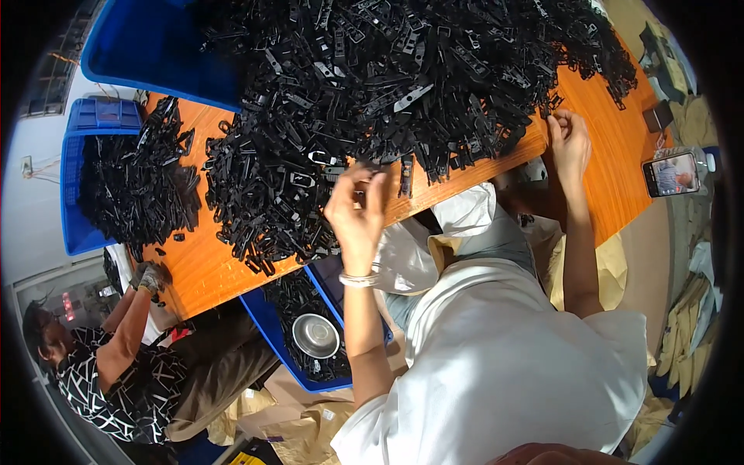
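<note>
A large heap of small black plastic parts (pixel 457 85) covers the wooden table in front of me. My left hand (pixel 356 209), with a pale band at its wrist, is at the heap's near edge. Its fingers are curled, with something dark at the tips that I cannot make out. Just right of it lies a single long black part (pixel 406 177). Farther right, my right hand (pixel 571 147) is over the table at the heap's right end. Thumb and fingers are pinched together beside small black pieces (pixel 552 103); whether one is held is unclear.
A blue bin (pixel 163 62) tilts over the far left of the heap; another blue crate (pixel 72 186) stands beyond. Below the table edge, a blue crate (pixel 263 325) holds black parts and a metal bowl (pixel 316 335). A gloved co-worker (pixel 124 364) sits left. A phone (pixel 672 174) is right.
</note>
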The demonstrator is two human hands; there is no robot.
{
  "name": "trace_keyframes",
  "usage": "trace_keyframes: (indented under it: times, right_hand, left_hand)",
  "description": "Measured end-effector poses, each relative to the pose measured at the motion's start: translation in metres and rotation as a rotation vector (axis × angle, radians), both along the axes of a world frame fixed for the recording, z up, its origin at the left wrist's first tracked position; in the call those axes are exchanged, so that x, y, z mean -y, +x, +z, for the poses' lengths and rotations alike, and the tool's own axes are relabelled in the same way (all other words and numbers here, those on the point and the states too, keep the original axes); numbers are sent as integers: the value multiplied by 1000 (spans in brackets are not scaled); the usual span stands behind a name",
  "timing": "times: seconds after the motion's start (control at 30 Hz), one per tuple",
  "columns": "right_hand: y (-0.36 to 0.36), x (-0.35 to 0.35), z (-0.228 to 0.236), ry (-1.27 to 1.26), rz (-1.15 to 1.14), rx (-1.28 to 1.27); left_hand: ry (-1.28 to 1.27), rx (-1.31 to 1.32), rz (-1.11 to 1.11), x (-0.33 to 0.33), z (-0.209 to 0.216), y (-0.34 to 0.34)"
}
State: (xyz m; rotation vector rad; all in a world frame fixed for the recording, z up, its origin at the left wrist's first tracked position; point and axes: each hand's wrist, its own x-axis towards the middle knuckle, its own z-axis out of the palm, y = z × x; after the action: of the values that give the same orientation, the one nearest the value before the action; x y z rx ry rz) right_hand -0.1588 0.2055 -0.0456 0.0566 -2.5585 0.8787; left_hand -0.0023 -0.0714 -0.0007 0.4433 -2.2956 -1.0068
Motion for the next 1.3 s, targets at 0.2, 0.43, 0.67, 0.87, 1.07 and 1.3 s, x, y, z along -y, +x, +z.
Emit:
trace_keyframes:
  times: [0.2, 0.43, 0.67, 0.87, 1.07, 1.3]
  right_hand:
    - [-25, -15, -2, 246, -2, 87]
    - [-8, -21, 21, 25, 224, -163]
    - [75, 54, 81, -201, 1063, -150]
    - [79, 65, 75, -162, 1152, -237]
    - [79, 68, 75, -181, 1253, -270]
    - [77, 67, 75, -76, 1335, -106]
  left_hand:
    - [208, 71, -116, -42, -2, -1]
    - [1061, -32, -301, -53, -4, -5]
    - [1671, 32, -684, -54, -6, -3]
    - [1305, -18, -612, -59, -1, 1]
    - [1640, 64, -692, -47, -4, 7]
    - [1711, 125, -717, -48, -2, 8]
